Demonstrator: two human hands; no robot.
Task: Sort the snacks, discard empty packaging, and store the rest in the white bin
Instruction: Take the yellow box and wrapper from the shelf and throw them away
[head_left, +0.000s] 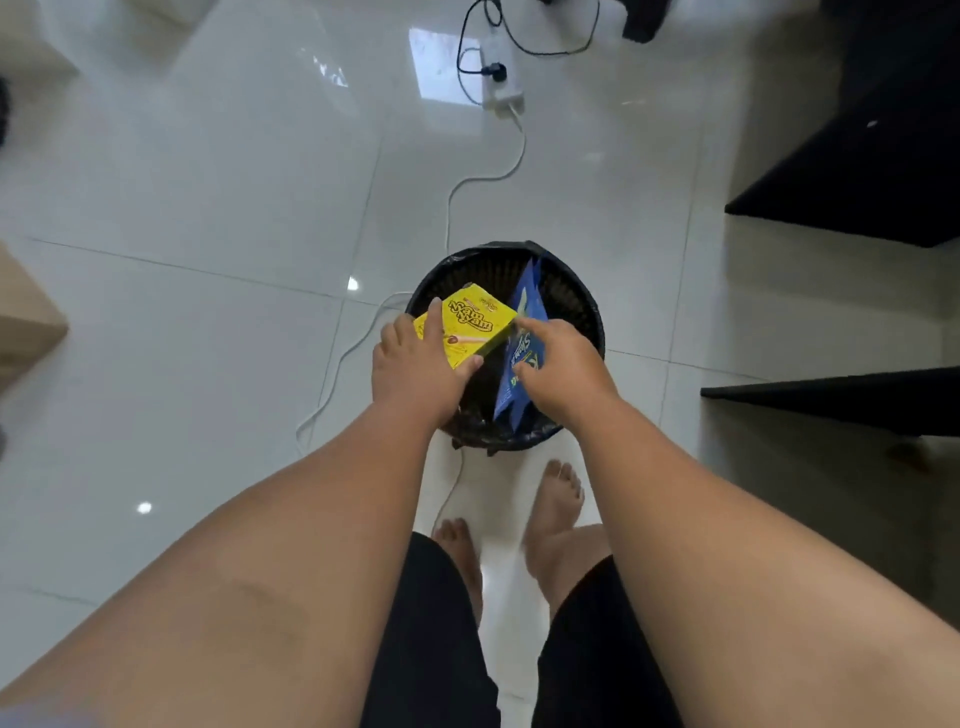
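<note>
A round black trash bin (582, 306) lined with a black bag stands on the floor below me. Over its left rim, my left hand (415, 369) holds a yellow Nyam Nyam snack box (472, 325), tilted. My right hand (558, 366) grips a blue snack bag (527, 312) that stands on edge inside the bin, reaching up to the far rim. My right index finger also touches the box's right corner. The white bin is not in view.
A white power strip (501, 78) with black and white cables lies on the glossy white tile floor beyond the bin; one white cable (337, 374) runs past the bin's left side. Black furniture (857, 171) stands at right, a brown box (26, 322) at left. My bare feet (556, 514) are just behind the bin.
</note>
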